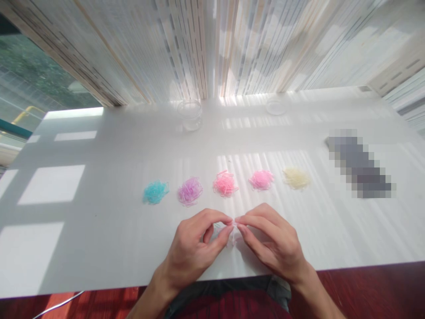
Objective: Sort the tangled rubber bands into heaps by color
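Observation:
My left hand and my right hand meet near the front of the white table, thumb and forefinger of each pinched together. Between their tips is a tiny pale pink piece, too small to make out fully. Below the fingertips, partly hidden by my left hand, lie a few loose thin pieces in mixed pale colours. Beyond my hands, a row of small piles of thin loop-like pieces crosses the table: blue, purple, coral pink, pink and pale yellow.
A clear round jar stands at the back, left of centre. A clear round lid lies farther right. At the right is a dark pixelated oblong. Striped curtains hang along the table's back edge.

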Motion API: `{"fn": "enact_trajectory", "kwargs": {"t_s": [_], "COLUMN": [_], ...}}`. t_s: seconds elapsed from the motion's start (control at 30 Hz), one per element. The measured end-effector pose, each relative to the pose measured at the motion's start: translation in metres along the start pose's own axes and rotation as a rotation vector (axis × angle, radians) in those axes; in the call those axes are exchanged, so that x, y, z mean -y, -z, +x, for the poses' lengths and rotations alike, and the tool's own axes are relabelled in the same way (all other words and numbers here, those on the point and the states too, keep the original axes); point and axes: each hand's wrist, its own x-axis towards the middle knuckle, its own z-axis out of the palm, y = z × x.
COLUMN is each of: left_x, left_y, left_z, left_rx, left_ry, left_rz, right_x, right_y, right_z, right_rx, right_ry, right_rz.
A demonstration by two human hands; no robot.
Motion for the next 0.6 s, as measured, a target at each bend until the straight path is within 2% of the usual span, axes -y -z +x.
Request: {"fn": "enact_trajectory", "kwargs": {"t_s": [0.27, 0.6], "left_x": [0.0035, 0.0054], "left_y": [-0.0054, -0.0044], "left_z": [-0.0029, -0.0058], "left_rx": [-0.079, -0.077], "left_ry": [-0.027, -0.023], "left_rz": [-0.087, -0.075], "right_x": [0.0021, 0.0077], "right_y": [-0.0026, -0.0016], "right_z": [-0.0027, -0.0016], "right_rx": [-0.076, -0.111], "right_ry": [0.047, 0.079], "right_rz": [-0.015, -0.055]}}
